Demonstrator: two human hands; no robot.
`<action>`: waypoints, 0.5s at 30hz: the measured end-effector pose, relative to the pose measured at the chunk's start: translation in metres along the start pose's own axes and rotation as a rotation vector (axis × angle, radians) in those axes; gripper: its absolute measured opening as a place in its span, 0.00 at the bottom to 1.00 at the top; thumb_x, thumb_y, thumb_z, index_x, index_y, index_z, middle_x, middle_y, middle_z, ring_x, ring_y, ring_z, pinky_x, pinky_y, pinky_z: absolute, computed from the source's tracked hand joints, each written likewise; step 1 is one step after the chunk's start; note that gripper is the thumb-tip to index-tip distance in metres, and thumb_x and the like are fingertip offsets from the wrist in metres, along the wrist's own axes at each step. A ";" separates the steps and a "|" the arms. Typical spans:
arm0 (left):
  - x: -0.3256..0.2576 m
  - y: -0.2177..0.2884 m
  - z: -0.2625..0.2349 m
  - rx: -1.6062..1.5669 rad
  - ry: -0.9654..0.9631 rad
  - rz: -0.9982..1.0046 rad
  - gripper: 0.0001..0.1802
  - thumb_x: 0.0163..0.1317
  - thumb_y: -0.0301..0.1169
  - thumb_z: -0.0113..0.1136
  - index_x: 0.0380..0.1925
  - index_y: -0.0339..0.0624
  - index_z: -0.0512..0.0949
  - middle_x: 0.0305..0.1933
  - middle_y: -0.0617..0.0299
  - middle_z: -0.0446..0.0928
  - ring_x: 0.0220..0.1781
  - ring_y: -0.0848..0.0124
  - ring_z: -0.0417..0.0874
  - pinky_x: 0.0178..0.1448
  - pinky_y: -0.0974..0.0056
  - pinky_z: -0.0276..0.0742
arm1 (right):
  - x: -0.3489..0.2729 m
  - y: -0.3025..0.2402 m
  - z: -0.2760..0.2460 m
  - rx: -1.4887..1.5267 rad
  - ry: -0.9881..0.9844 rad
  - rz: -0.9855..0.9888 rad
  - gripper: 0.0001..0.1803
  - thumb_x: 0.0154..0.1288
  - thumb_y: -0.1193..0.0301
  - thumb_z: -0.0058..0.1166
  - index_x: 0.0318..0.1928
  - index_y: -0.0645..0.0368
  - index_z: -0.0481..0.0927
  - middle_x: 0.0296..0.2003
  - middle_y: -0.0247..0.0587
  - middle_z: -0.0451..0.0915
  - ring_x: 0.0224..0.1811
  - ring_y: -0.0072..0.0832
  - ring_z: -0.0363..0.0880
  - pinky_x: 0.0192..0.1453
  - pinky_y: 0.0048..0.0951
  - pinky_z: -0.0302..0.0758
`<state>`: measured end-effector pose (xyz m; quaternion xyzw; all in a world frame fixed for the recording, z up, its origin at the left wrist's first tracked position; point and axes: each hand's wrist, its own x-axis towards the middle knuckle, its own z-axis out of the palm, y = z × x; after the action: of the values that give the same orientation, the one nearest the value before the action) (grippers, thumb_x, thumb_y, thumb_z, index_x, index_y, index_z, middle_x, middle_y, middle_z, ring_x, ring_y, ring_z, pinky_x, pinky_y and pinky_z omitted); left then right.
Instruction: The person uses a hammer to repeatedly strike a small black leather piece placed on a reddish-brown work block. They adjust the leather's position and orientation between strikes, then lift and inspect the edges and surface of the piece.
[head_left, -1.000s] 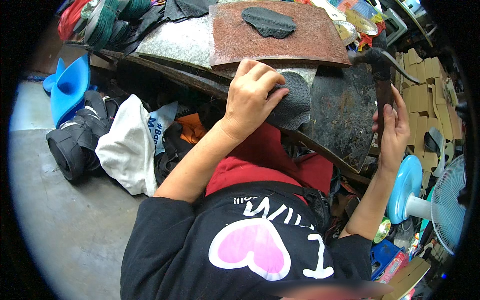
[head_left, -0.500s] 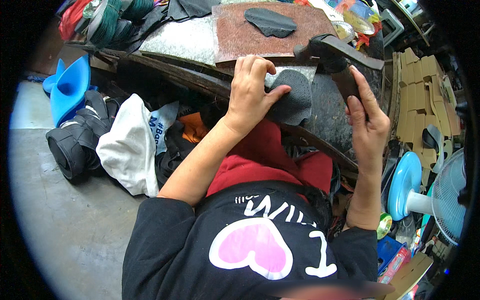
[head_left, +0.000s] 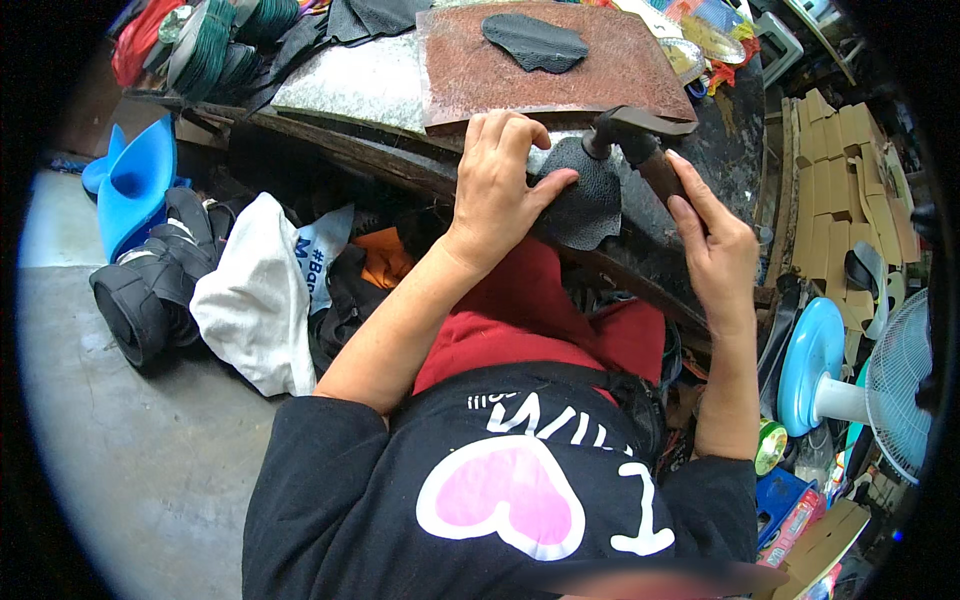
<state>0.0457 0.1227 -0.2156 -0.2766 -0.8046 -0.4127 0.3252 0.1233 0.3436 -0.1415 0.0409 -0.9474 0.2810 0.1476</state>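
A hammer (head_left: pixel 655 165) with a dark, wrapped-looking handle is gripped in my right hand (head_left: pixel 715 240). Its round striking face meets the upper right part of a black textured leather piece (head_left: pixel 585 205) at the bench's near edge. My left hand (head_left: pixel 505 185) is closed on the left side of that piece, thumb on top and fingers curled; the fingertips are partly hidden. A second black leather piece (head_left: pixel 535 42) lies flat on a reddish-brown board (head_left: pixel 455 85) beyond my hands.
The worn bench (head_left: pixel 350 90) carries green cord spools (head_left: pixel 205 50) at the far left. A white cloth (head_left: pixel 255 300) and black rolled material (head_left: pixel 140 300) lie at left. At right stand a blue-and-white fan (head_left: pixel 815 370) and stacked cardboard (head_left: pixel 835 190).
The hammer has come down and to the left onto the leather piece, my right hand moving with it. My left hand keeps nearly the same place.
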 end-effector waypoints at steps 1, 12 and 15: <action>0.000 0.000 0.000 0.001 -0.004 -0.006 0.24 0.42 0.30 0.76 0.36 0.42 0.71 0.38 0.56 0.71 0.44 0.54 0.70 0.50 0.54 0.69 | 0.000 -0.001 -0.002 -0.006 0.033 -0.053 0.21 0.67 0.68 0.58 0.61 0.44 0.79 0.49 0.43 0.84 0.48 0.35 0.86 0.50 0.28 0.79; 0.000 0.000 -0.001 -0.003 -0.014 -0.001 0.24 0.42 0.30 0.76 0.37 0.42 0.71 0.38 0.56 0.71 0.44 0.54 0.70 0.49 0.55 0.69 | 0.000 0.003 -0.005 -0.021 0.003 0.011 0.20 0.69 0.70 0.57 0.61 0.48 0.79 0.51 0.42 0.84 0.51 0.31 0.85 0.52 0.25 0.78; 0.000 0.001 -0.001 0.003 -0.017 -0.005 0.24 0.42 0.30 0.76 0.37 0.42 0.71 0.39 0.56 0.71 0.44 0.54 0.70 0.49 0.55 0.69 | -0.001 0.001 -0.003 0.122 0.086 -0.034 0.20 0.68 0.71 0.57 0.60 0.50 0.79 0.51 0.42 0.84 0.52 0.30 0.84 0.52 0.26 0.78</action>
<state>0.0467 0.1223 -0.2150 -0.2777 -0.8087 -0.4099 0.3176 0.1252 0.3456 -0.1399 0.0536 -0.9205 0.3370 0.1902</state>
